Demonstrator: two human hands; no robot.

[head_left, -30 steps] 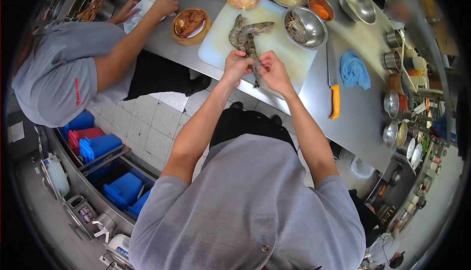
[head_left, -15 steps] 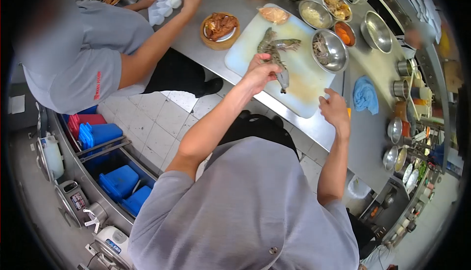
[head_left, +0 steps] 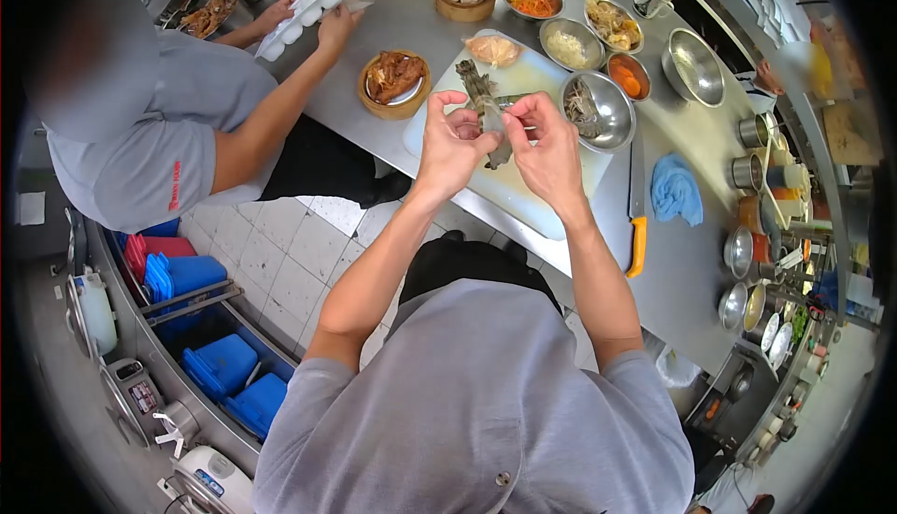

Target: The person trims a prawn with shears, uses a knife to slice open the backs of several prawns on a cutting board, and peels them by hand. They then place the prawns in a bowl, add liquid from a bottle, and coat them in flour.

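Note:
A grey, raw prawn (head_left: 491,122) is held over the white cutting board (head_left: 540,207) in front of me. My left hand (head_left: 450,145) is closed on it, thumb and fingers at its left side. My right hand (head_left: 545,151) pinches at the prawn's right side, its fingertips partly hiding the body. Another prawn (head_left: 509,100) shows behind my fingers, mostly covered. Just right of the board's far part, a steel bowl (head_left: 617,117) contains greyish prawn pieces (head_left: 581,107). A pale orange heap in clear wrap (head_left: 493,49) lies on the board's far end.
Right of the board lie an orange-handled knife (head_left: 637,234) and a blue cloth (head_left: 676,189). Bowls of shredded carrot (head_left: 531,3) and other food stand behind. A bamboo steamer (head_left: 383,107) with browned meat is at left, near a co-worker (head_left: 168,112) holding a white tray (head_left: 304,17).
My right hand has moved left from the board's right edge to the prawn in my left hand. The knife has come into view. The co-worker's tray has tilted.

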